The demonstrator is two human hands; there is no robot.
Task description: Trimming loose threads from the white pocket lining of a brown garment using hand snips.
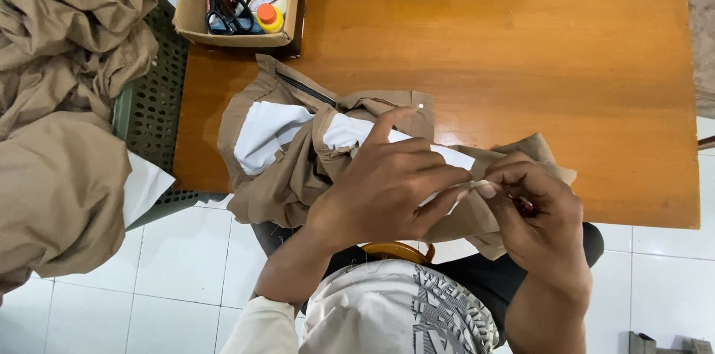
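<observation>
Left hand spread flat on trousers at table edge; right hand pinching the fabric (right half bare); box at far-left corner.

Both hands work khaki trousers (white pocket lining showing) at the worktop's near edge: left hand pressing, right hand pinching the cloth.
</observation>
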